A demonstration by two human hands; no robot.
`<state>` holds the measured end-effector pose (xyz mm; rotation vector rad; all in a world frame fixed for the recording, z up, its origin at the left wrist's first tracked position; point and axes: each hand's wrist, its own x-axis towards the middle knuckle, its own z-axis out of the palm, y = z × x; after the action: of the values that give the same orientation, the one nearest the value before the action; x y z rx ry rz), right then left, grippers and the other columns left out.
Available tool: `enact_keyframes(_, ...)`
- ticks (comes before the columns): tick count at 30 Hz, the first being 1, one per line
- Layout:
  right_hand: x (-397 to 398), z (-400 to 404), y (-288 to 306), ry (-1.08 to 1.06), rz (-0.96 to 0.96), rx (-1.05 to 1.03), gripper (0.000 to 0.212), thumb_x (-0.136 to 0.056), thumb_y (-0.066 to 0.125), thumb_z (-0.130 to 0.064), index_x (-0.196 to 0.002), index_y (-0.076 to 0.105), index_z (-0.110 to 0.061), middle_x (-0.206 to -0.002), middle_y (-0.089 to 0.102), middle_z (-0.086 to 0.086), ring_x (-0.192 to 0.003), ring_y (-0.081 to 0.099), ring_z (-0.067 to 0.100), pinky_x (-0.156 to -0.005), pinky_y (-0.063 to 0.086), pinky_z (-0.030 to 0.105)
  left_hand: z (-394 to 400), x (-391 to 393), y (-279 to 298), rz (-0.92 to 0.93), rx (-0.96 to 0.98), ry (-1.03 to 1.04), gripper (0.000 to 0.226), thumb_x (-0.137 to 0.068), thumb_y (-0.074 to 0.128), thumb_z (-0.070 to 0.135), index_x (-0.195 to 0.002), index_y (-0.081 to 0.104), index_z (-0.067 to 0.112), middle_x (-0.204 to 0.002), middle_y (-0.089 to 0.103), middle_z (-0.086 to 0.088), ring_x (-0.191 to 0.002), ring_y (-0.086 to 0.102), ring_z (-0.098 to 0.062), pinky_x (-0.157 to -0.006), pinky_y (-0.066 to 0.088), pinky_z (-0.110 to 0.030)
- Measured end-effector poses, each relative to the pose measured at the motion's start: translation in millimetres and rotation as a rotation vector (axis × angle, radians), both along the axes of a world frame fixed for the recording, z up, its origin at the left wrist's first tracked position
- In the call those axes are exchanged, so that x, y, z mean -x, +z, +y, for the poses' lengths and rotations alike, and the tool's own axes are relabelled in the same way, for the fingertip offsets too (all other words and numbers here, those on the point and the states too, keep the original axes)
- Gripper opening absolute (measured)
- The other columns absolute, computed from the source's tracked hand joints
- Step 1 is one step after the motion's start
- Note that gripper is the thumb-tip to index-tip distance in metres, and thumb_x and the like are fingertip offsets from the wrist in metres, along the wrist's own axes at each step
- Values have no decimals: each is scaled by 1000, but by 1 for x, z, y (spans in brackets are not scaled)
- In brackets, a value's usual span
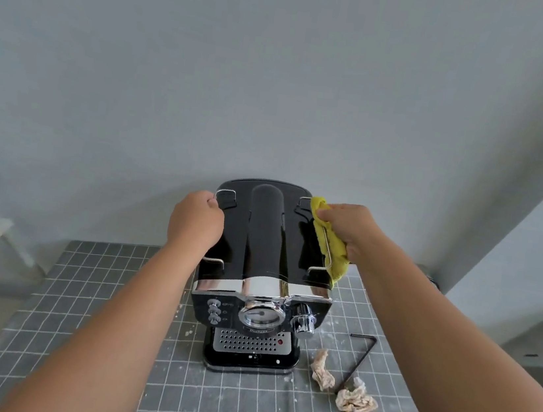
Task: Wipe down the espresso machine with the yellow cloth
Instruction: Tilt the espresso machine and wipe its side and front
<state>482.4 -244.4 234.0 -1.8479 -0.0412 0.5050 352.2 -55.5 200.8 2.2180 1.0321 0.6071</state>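
Black and chrome espresso machine (256, 273) standing on a grey gridded surface (107, 340); its front badge below the round gauge (261, 317) is too blurred to read. The right hand (346, 228) clasps the yellow cloth (327, 241) against the machine's top right edge. The left hand (196, 220), fingers curled, grips the top left rail. Crumpled tissues (355, 398) lie beside a black hex key (360, 359).

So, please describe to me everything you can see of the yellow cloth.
The yellow cloth looks like soft, fuzzy fabric, crumpled rather than folded. It lies against the top right edge of the black espresso machine, draped over the thin chrome rail there, and its lower end hangs a little down the machine's right side. The right hand grips it and presses it to the machine, covering part of it. No stains are visible on it.
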Motion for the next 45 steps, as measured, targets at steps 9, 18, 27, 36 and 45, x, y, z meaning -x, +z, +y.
enact_keyframes(9, 46, -25, 16, -35, 78, -283, 18, -84, 67, -5, -102, 66, -3, -84, 68, 16, -70, 66, 27, -71, 58, 41, 34, -7, 37, 21, -161, -290, 24, -95, 48, 17, -95, 71, 14, -94, 70, -13, -91, 62, -29, -78, 46, -33)
enact_keyframes(18, 105, -31, -2, -92, 266, -471, 24, -83, 70, -8, -106, 65, -5, -94, 71, 14, -87, 69, 29, -85, 56, 45, 48, -24, 54, 155, -198, -571, 28, -98, 52, 22, -120, 66, 14, -121, 66, -6, -115, 59, -21, -97, 40, -26)
enact_keyframes(27, 120, -56, -31, 76, 318, -519, 20, -88, 60, -7, -107, 64, -2, -95, 71, 17, -82, 70, 27, -71, 57, 38, 50, -23, 19, 189, -208, -622, 29, -97, 52, 28, -119, 67, 16, -117, 68, -3, -110, 61, -19, -96, 45, -31)
enact_keyframes(36, 117, -117, -49, -253, -180, -276, 23, -90, 60, -19, -101, 66, -38, -84, 59, 6, -61, 57, 25, -50, 54, 37, 6, 5, 33, 59, -265, -590, 35, -99, 44, 38, -131, 54, 29, -109, 47, 6, -105, 53, -19, -99, 42, -38)
enact_keyframes(45, 203, -28, -144, 105, -943, -222, 34, -96, 51, -21, -130, 51, -24, -122, 39, 3, -104, 45, 16, -87, 48, 32, -85, 47, 8, -35, -414, -735, 42, -99, 29, 40, -93, 68, 28, -90, 49, 12, -94, 39, -5, -85, 23, -25)
